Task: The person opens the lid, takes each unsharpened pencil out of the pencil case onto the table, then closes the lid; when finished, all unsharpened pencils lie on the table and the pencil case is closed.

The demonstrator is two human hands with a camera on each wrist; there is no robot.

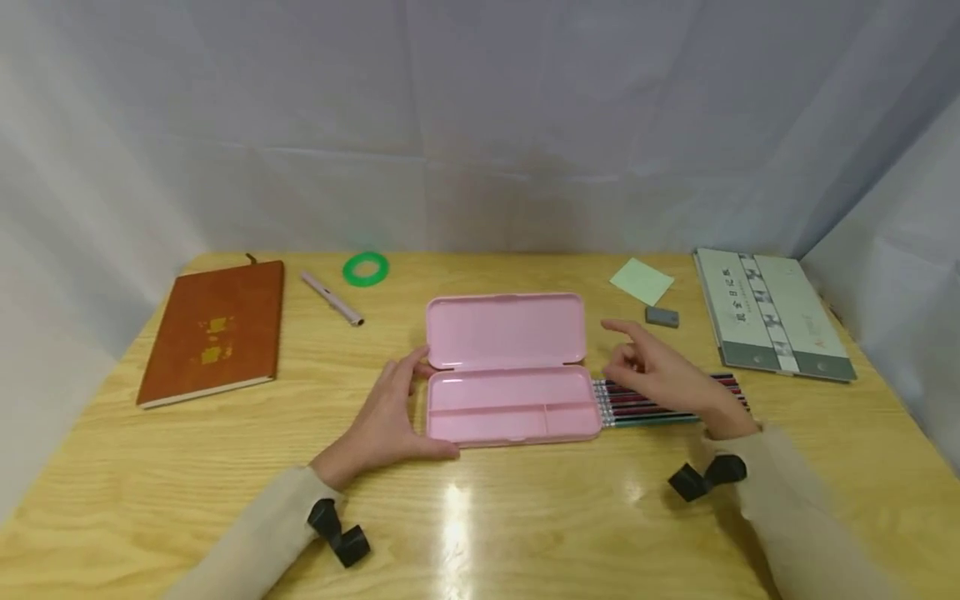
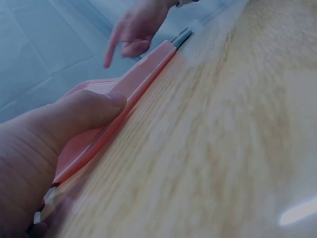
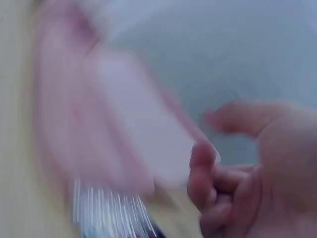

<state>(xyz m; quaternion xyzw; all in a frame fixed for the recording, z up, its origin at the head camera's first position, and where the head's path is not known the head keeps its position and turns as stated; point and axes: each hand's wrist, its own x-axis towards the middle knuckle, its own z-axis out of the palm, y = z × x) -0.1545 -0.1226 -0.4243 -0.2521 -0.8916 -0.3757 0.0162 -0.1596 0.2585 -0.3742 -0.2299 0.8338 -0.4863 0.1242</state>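
Note:
A pink pencil case (image 1: 513, 367) lies unfolded on the table, its lid (image 1: 506, 332) laid back and its divided tray bare inside. My left hand (image 1: 382, 421) holds the case at its left end, thumb on the front edge and fingers by the hinge side. In the left wrist view the thumb (image 2: 94, 109) rests against the case's rim. My right hand (image 1: 660, 371) hovers above a row of pencils (image 1: 652, 408), index finger stretched out, the others curled, with nothing in it. The pencils lie side by side against the case's right end. The right wrist view is blurred.
A brown notebook (image 1: 221, 329), a pale pen (image 1: 332, 298) and a green tape ring (image 1: 365, 269) lie on the left. On the right are a light green sticky note (image 1: 642, 281), a grey eraser (image 1: 662, 317) and a grey-green notebook (image 1: 772, 312). A white curtain (image 1: 480, 125) hangs behind the table.

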